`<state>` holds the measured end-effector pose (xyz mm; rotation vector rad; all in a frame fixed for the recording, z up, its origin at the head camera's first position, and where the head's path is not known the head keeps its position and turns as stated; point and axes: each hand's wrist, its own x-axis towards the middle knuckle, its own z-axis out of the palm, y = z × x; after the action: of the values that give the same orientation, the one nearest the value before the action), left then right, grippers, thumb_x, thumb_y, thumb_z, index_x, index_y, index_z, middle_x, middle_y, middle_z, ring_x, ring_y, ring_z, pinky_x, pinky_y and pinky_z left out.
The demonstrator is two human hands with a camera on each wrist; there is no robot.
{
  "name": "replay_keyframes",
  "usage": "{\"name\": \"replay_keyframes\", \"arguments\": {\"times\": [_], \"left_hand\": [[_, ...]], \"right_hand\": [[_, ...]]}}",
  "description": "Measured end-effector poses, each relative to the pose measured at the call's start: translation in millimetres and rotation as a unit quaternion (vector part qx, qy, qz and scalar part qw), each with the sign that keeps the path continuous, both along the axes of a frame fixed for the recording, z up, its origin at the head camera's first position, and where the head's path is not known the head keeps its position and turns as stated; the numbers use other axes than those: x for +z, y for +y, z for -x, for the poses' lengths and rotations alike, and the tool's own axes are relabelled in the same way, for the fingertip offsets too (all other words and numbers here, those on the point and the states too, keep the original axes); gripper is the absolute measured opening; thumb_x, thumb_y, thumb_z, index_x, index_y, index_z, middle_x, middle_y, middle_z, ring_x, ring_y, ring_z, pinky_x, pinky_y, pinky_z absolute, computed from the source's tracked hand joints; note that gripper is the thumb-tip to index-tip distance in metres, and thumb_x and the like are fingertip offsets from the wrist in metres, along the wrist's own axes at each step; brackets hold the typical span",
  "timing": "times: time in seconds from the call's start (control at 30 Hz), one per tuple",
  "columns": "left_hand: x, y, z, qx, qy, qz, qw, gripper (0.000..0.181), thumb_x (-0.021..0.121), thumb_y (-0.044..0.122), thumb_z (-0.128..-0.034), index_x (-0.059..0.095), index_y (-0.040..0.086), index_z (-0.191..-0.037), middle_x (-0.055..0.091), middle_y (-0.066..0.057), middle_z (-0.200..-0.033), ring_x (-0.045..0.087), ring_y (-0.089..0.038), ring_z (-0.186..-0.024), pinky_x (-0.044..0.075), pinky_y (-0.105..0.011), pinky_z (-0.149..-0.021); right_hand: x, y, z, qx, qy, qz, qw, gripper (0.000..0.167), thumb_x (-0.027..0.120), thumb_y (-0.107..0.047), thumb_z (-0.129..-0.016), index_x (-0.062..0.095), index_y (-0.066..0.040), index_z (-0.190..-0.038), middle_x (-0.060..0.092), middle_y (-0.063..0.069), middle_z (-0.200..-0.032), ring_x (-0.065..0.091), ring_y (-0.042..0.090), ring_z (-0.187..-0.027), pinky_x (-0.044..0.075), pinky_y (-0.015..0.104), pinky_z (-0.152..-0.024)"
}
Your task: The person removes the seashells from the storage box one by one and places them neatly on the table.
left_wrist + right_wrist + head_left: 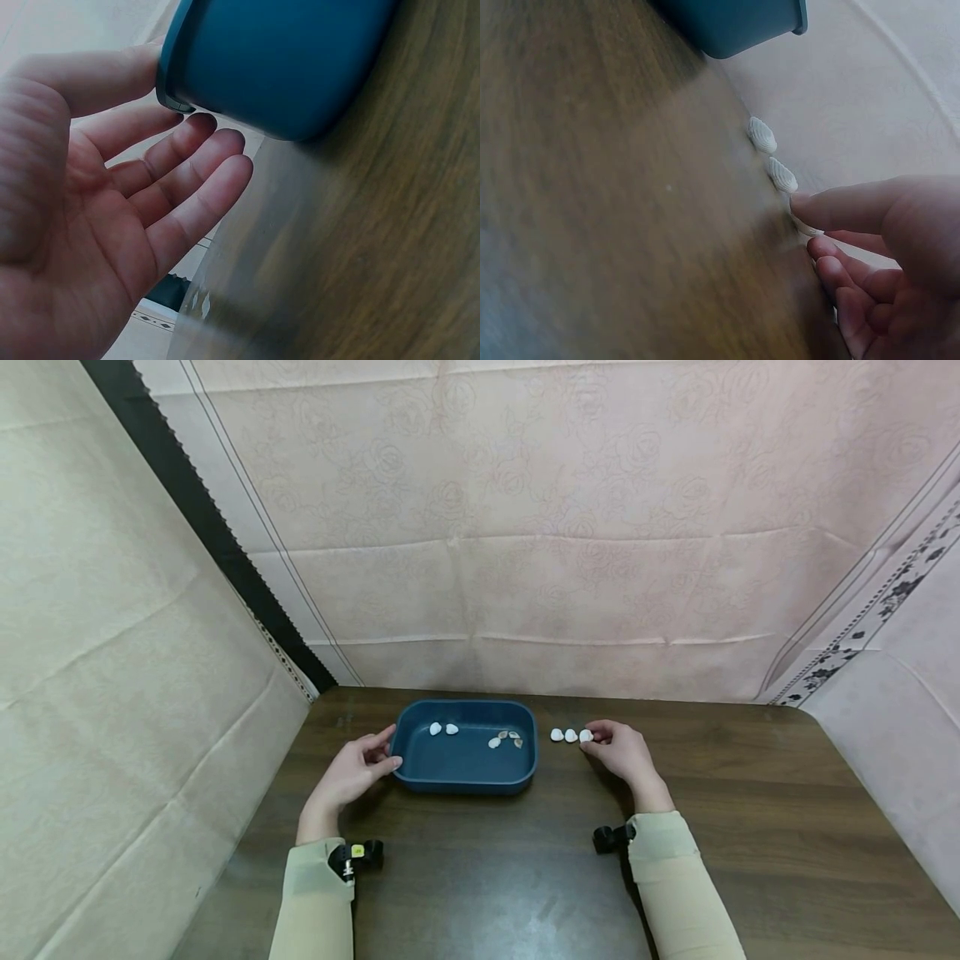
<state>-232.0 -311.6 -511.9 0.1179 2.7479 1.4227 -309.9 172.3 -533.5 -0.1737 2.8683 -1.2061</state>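
Note:
A blue rectangular tray (462, 770) stands on the table. At its left end, my left hand (358, 769) pinches the rim between thumb and index finger; the other fingers hang below the rim in the left wrist view. Two white seashells (443, 728) lie in the tray's left part, and several white and brownish shells (504, 739) are grouped at its right. Outside the tray, to its right, three white ribbed seashells sit in a row. My right hand (621, 750) pinches the rightmost seashell (586, 736) at the table; the other two shells (762, 136) lie beside it.
The brown wooden table (480, 868) runs under everything. Pale patterned cloth (555, 543) hangs behind the table's far edge and along both sides. A black camera mount (356, 857) is strapped to the left wrist, another (613, 838) to the right.

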Motion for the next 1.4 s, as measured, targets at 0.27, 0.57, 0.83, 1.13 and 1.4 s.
{"name": "replay_keyframes", "arguments": {"times": [0.27, 0.57, 0.83, 1.13, 1.4], "left_hand": [[-1.5, 0.1, -0.3, -0.002, 0.004, -0.002, 1.0000, 0.066, 0.076, 0.027, -0.1018, 0.050, 0.013, -0.161, 0.062, -0.011, -0.112, 0.057, -0.028, -0.102, 0.048, -0.042, -0.082], [-2.6, 0.0, 0.5, -0.005, 0.011, 0.006, 0.9999, 0.066, 0.076, 0.027, -0.1016, 0.050, 0.012, -0.161, 0.062, -0.010, -0.111, 0.057, -0.027, -0.100, 0.048, -0.042, -0.081], [-1.5, 0.4, 0.3, -0.002, 0.010, 0.009, 0.9999, 0.067, 0.075, 0.028, -0.1019, 0.050, 0.012, -0.161, 0.062, -0.010, -0.112, 0.057, -0.027, -0.102, 0.048, -0.040, -0.082], [0.5, -0.4, -1.4, 0.002, 0.008, 0.009, 0.9999, 0.066, 0.075, 0.025, -0.1020, 0.050, 0.013, -0.161, 0.063, -0.010, -0.113, 0.057, -0.029, -0.103, 0.049, -0.042, -0.083], [1.2, 1.7, -0.3, 0.003, 0.006, 0.012, 0.9999, 0.067, 0.075, 0.028, -0.1018, 0.050, 0.013, -0.161, 0.063, -0.011, -0.114, 0.058, -0.029, -0.104, 0.049, -0.042, -0.084]], "right_hand": [[0.6, 1, -1.3, 0.006, -0.006, 0.012, 0.9999, 0.036, 0.078, -0.020, -0.099, 0.072, -0.004, -0.131, 0.070, 0.011, -0.113, 0.063, 0.027, -0.100, 0.050, 0.042, -0.085], [1.4, 7, 0.2, 0.020, -0.016, 0.032, 0.9991, 0.038, 0.079, -0.019, -0.099, 0.071, -0.004, -0.133, 0.070, 0.014, -0.118, 0.065, 0.029, -0.105, 0.050, 0.045, -0.090], [4.9, 15, 0.3, 0.016, -0.011, 0.061, 0.9979, 0.042, 0.078, -0.020, -0.099, 0.069, -0.005, -0.137, 0.071, 0.017, -0.124, 0.066, 0.033, -0.113, 0.051, 0.046, -0.094], [30.2, -5, -5.9, 0.025, 0.022, 0.094, 0.9950, 0.042, 0.078, -0.020, -0.100, 0.069, -0.006, -0.139, 0.072, 0.015, -0.123, 0.067, 0.029, -0.109, 0.052, 0.043, -0.091], [49.9, -42, -18.3, 0.062, 0.040, 0.134, 0.9882, 0.036, 0.080, -0.020, -0.099, 0.073, -0.012, -0.133, 0.074, 0.016, -0.122, 0.069, 0.027, -0.106, 0.055, 0.037, -0.086]]}}
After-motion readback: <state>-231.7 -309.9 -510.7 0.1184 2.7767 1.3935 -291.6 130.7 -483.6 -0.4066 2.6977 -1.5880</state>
